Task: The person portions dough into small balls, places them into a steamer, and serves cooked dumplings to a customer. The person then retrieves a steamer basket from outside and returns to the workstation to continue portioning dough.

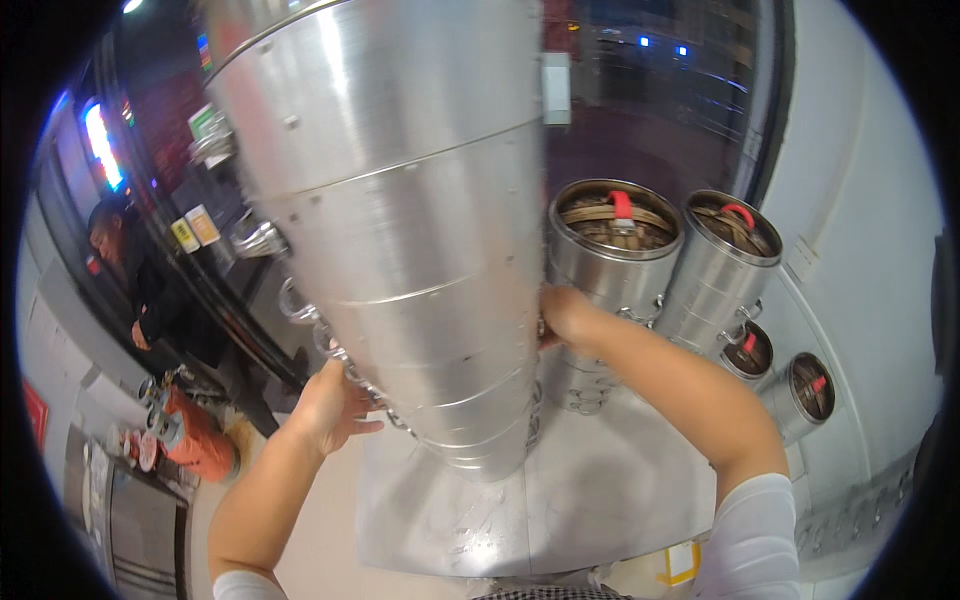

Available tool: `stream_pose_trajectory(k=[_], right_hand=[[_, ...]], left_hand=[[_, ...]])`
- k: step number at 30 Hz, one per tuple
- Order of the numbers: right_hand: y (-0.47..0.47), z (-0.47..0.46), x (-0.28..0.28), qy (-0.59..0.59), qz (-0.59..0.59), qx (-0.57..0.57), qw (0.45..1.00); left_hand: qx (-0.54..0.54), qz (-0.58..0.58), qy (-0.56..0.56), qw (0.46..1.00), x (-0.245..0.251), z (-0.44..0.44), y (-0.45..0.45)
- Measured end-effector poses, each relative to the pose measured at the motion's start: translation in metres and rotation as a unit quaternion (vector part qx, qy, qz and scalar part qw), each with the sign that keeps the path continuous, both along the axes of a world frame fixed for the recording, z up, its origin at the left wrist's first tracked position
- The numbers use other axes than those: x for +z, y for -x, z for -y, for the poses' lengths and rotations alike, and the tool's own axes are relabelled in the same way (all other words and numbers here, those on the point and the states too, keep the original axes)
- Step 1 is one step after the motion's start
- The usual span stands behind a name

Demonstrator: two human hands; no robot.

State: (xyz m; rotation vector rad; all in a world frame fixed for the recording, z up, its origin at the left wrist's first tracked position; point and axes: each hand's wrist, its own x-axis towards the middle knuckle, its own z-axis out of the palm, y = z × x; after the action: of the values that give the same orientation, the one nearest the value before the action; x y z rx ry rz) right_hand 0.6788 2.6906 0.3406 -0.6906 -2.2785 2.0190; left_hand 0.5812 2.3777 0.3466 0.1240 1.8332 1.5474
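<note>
A tall stack of round metal steamers (420, 247) rises before me from a table, its top running out of view. Along its left side runs a row of metal loop handles (300, 300). My left hand (334, 405) is at the lower of these handles, its fingers partly hidden by the metal. On the opposite side my right hand (566, 315) grips the stack at about mid-height, with its fingertips hidden behind the steamer wall. The stack's base meets the pale tabletop (600, 487), where wet patches shine.
Behind my right arm stand two steamer stacks with red straps on their lids, one nearer (615, 225) and one farther right (731, 232). Two smaller strapped steamers (810, 390) stand beyond. Left are a glass door, a person (142, 285) and gas cylinders (169, 424) by an orange cover (199, 442).
</note>
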Motion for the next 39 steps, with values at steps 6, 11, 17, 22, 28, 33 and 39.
stream_pose_trajectory(k=[6,11,17,22,28,33,39], right_hand=[[0.003,0.0,-0.006,0.012,-0.013,-0.013,1.0],[0.0,0.001,-0.007,0.003,-0.027,-0.023,0.999],[0.0,0.006,-0.001,0.002,-0.025,-0.023,0.999],[-0.008,0.006,0.029,-0.012,-0.057,-0.021,0.998],[-0.061,0.003,0.078,0.003,-0.076,-0.06,0.995],[-0.152,-0.021,0.088,-0.025,-0.04,-0.113,0.992],[-0.275,-0.057,0.037,-0.058,-0.019,-0.185,0.981]], left_hand=[[0.049,-0.009,0.06,0.997,0.017,-0.006,-0.012],[0.023,-0.062,0.054,0.996,0.007,-0.014,-0.01],[0.036,-0.098,0.057,0.993,-0.001,-0.016,0.0],[0.031,-0.149,0.019,0.988,0.029,-0.018,-0.01],[0.019,-0.164,0.032,0.986,0.082,-0.033,-0.047],[-0.071,-0.164,0.002,0.984,0.079,-0.072,-0.105],[-0.117,-0.116,-0.007,0.986,-0.003,-0.132,-0.178]])
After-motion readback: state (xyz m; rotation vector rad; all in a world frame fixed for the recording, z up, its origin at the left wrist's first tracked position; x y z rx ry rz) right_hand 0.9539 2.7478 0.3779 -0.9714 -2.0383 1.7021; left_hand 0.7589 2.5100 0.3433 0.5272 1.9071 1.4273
